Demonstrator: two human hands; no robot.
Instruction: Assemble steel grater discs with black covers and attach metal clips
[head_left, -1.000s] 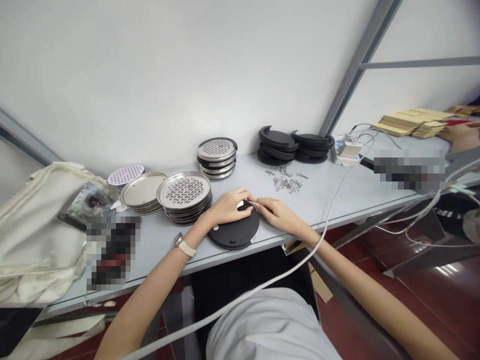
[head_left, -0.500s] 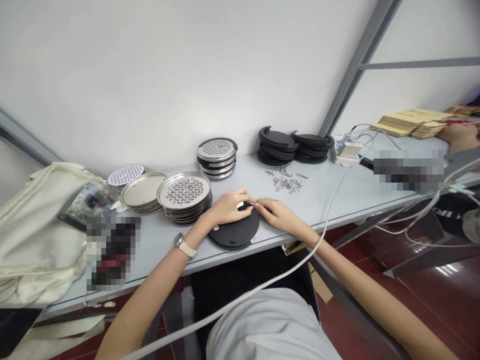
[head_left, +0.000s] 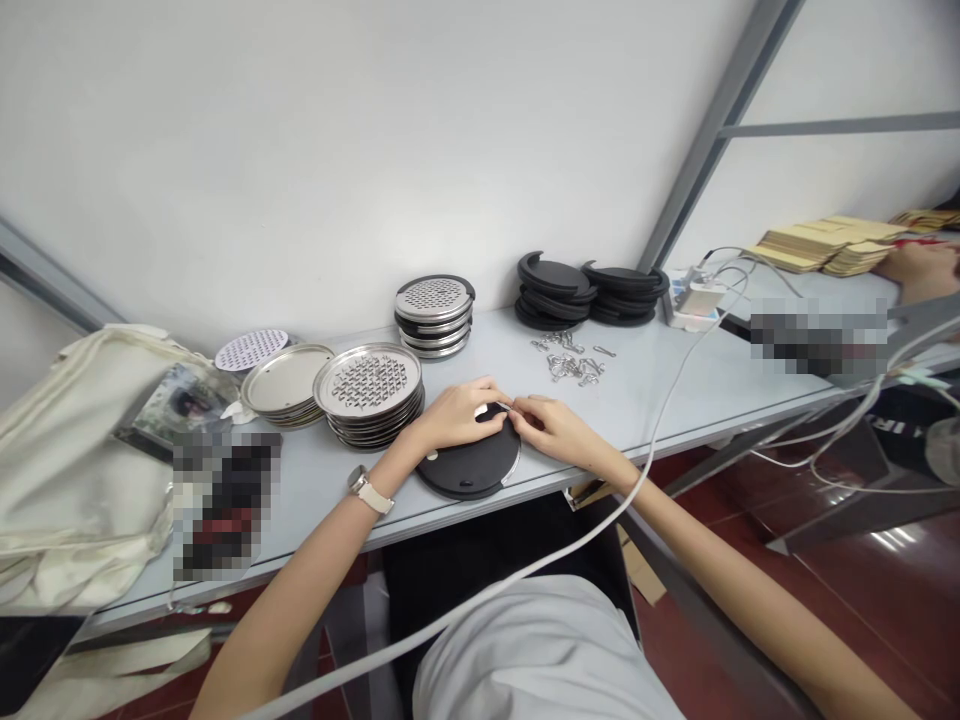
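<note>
A round black disc [head_left: 469, 462] with a thin silvery edge on its right lies flat near the table's front edge. My left hand [head_left: 465, 415] is closed on its far rim, thumb lying over the top. At that same far-right rim, my right hand [head_left: 546, 428] pinches a small metal clip [head_left: 507, 406] that touches the disc; my fingertips hide most of it. Behind my right hand lie several loose small metal clips [head_left: 576, 369]. Just left of my left hand stands a stack of round metal graters [head_left: 367, 385].
Metal discs [head_left: 285, 380] are stacked at the left, and black-rimmed graters [head_left: 433, 300] further back. Black round holders [head_left: 559, 285] stand by the wall near a power strip [head_left: 694, 300]. A white cable [head_left: 652, 450] crosses over my right forearm. Another person's hand [head_left: 919, 265] is at far right.
My right fingers have shifted slightly and curled closer over the small metal clip at the disc's rim. My left hand and the disc stay in place.
</note>
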